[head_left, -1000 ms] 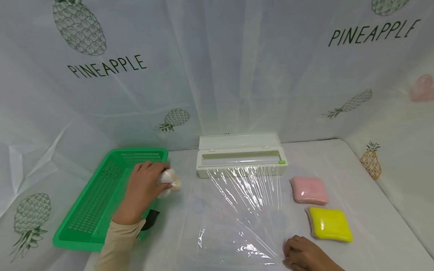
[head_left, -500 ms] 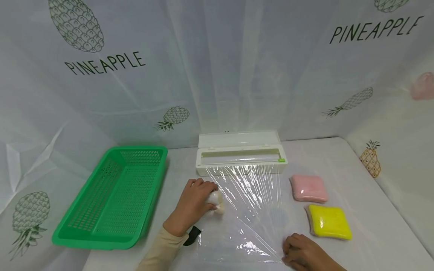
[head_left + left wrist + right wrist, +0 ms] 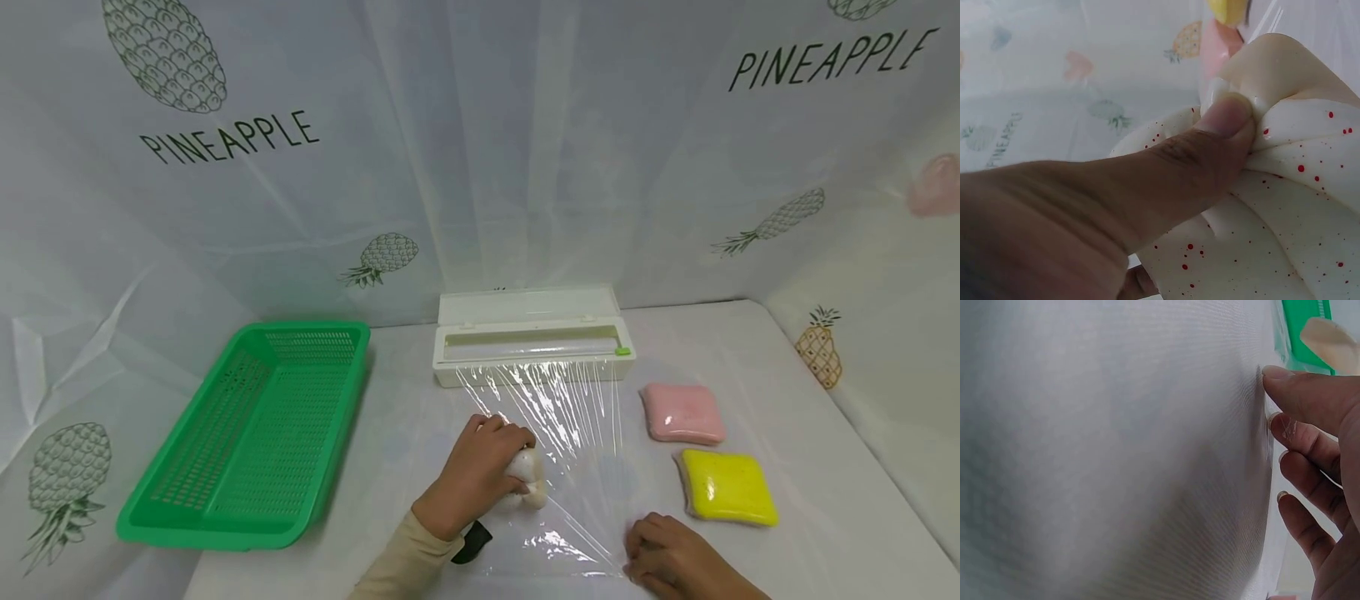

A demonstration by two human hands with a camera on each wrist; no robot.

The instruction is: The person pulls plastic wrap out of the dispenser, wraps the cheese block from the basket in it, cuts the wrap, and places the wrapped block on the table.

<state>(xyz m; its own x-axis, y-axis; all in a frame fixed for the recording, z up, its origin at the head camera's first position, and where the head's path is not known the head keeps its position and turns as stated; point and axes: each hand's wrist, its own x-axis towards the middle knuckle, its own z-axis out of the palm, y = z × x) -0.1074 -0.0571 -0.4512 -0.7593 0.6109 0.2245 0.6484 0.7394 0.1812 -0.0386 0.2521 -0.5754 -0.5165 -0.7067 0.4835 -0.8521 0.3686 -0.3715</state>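
In the head view my left hand (image 3: pixel 474 477) grips a soft white squishy toy (image 3: pixel 525 468) over the sheet of cling film (image 3: pixel 555 421). The left wrist view shows the thumb (image 3: pixel 1225 119) pressing into its folded, red-speckled white body (image 3: pixel 1297 194), beside a smooth cream part (image 3: pixel 1279 62). My right hand (image 3: pixel 671 554) holds the film's near right corner down at the table, and creases run toward its fingertips. A bit of film glints at the index finger (image 3: pixel 1294 431) in the right wrist view. The film comes from a white dispenser box (image 3: pixel 446 375) with its lid raised.
A green slider (image 3: pixel 622 352) sits at the dispenser's right end. Pink (image 3: pixel 682 414) and yellow (image 3: pixel 731 489) cushion-shaped things lie on the right. At left stands a green plastic basket (image 3: pixel 240 537). A pineapple-print curtain (image 3: pixel 495 167) closes off the back.
The left hand has carried the white squishy toy rightward from beside the green basket to over the cling film. The right hand stays at the film's corner.
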